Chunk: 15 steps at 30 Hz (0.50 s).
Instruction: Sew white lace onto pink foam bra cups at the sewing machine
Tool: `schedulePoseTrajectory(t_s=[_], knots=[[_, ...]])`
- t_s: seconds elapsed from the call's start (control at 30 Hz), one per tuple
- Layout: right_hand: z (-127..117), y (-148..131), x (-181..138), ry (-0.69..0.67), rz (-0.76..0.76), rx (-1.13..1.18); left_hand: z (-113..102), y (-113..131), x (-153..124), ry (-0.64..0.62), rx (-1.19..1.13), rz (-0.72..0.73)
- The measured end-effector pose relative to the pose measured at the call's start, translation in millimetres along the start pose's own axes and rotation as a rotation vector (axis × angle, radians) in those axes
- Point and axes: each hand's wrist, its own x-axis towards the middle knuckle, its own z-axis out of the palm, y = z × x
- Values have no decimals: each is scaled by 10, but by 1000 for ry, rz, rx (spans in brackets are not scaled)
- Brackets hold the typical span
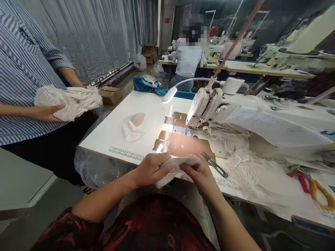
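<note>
My left hand [151, 169] and my right hand [196, 171] both grip a small pale fabric piece [180, 161] at the table's front edge, thumbs on top. Part of the fabric hangs below my left fingers. Beyond it, brown tape-covered sheets [183, 143] lie in front of the sewing machine's needle area [186, 130]. Metal thread snips [216, 165] rest just past my right hand. A cup-shaped piece of white lace and beige fabric [133, 129] lies on the white tabletop [104, 136] to the left.
White lace fabric [243, 167] is heaped right of the needle, near red-and-orange-handled scissors [314, 188]. A lamp [170, 94] lights the machine. At left stands a person [34, 69] holding lace pieces [70, 101]. Another person [187, 59] sits ahead. A blue bundle [149, 86] lies at the back.
</note>
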Motion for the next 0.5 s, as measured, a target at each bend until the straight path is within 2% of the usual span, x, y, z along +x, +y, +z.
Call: schedulePoseTrajectory(t_s=[0.1, 0.17, 0.33, 0.4, 0.5], knots=[[65, 128, 14, 120, -2, 49, 0, 34, 9, 13, -54, -44], [144, 168, 14, 200, 26, 110, 38, 36, 23, 45, -137, -122], [264, 59, 45, 310, -6, 136, 196, -58, 87, 142, -323, -330], [238, -13, 89, 296, -21, 189, 219, -113, 122, 183, -303, -351], [154, -59, 170, 159, 21, 311, 174, -173, 180, 231, -136, -291]])
